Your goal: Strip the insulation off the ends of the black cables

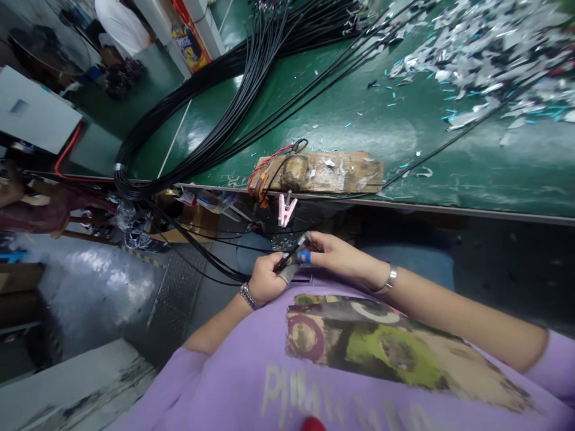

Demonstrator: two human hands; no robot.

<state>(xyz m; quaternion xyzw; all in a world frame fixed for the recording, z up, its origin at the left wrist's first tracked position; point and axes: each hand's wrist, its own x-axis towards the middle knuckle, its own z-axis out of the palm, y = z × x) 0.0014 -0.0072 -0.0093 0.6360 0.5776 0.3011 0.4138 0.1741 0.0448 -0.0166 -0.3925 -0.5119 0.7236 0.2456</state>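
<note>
My left hand [267, 278] is closed around a black cable [287, 258] in front of my body, just below the bench edge. Grey wrapping covers some of its fingers. My right hand [335, 256], with blue tape round its thumb, pinches at the upper end of the same cable. The fingers partly hide that cable end, so its detail cannot be made out. Several more black cables [211, 257] run from the bench down to my left hand. Above my hands, a pink clothes peg [286, 211] hangs at the bench edge by a wooden board [345, 172].
A thick bundle of black cables [233, 120] curves across the green bench [323, 120] and over its edge. Silver and white scraps [498, 54] are heaped at the back right. A cardboard box [197, 221] stands below the bench; another person's white sleeve [121, 24] shows at top left.
</note>
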